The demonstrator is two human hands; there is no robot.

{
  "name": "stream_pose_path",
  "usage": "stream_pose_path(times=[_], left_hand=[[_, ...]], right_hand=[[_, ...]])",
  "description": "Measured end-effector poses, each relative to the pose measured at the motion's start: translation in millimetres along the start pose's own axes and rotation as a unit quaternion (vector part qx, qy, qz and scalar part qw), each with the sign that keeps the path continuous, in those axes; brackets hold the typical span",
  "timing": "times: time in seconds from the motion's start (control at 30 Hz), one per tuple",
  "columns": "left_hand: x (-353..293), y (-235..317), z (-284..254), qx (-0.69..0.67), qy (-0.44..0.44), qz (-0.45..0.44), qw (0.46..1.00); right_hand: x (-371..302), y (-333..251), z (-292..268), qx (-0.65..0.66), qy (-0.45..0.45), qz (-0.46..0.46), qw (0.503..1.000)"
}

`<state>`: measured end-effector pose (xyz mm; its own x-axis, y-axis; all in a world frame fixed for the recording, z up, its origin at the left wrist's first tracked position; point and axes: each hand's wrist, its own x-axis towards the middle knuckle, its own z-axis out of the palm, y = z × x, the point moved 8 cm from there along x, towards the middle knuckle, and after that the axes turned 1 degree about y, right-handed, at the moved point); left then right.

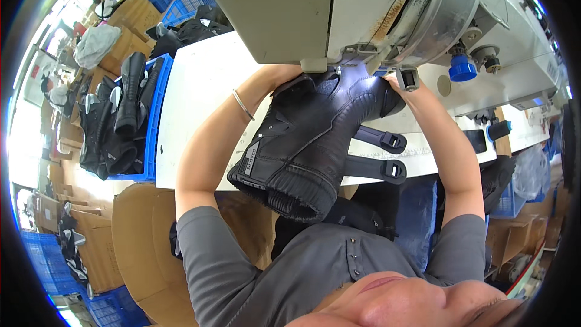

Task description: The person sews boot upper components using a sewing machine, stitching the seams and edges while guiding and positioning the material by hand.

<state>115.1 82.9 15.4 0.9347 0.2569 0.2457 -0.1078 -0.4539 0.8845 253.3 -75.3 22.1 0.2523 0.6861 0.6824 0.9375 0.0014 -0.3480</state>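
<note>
A black boot upper [308,127] lies under the head of a large light-grey sewing machine [272,12], its wide gathered opening toward my body. Two black straps with plastic buckles [393,171] stick out from its right side. My left hand [285,74] reaches to the boot's far left edge; its fingers are hidden behind the machine head and the boot. On the other side, my right hand [396,81] grips the boot's far right end close to the presser area, with part of its fingers covered. A bright work light shines on the leather between the hands.
Left of the white table [193,85], a blue crate [158,124] holds several black boot uppers. A cardboard box [142,236] stands below. On the right are a dark phone [475,140], a black thread spool [499,129] and a blue knob [462,69] on the machine.
</note>
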Motion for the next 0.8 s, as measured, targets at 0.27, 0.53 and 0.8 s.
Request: stream_pose_path(times=[0.27, 0.53, 0.8], left_hand=[[6.7, -3.3, -3.6, 0.002, 0.009, -0.047, 0.999], [-28.4, -30.7, -4.3, 0.046, 0.022, -0.058, 0.997], [-62.1, -67.8, 15.4, 0.123, -0.022, -0.077, 0.989]], right_hand=[[-19.8, -37.9, -37.0, -0.028, 0.029, 0.084, 0.996], [-45.1, -125.8, -35.6, -0.129, -0.085, -0.25, 0.956], [-44.4, -119.0, -30.1, -0.131, -0.008, -0.242, 0.961]])
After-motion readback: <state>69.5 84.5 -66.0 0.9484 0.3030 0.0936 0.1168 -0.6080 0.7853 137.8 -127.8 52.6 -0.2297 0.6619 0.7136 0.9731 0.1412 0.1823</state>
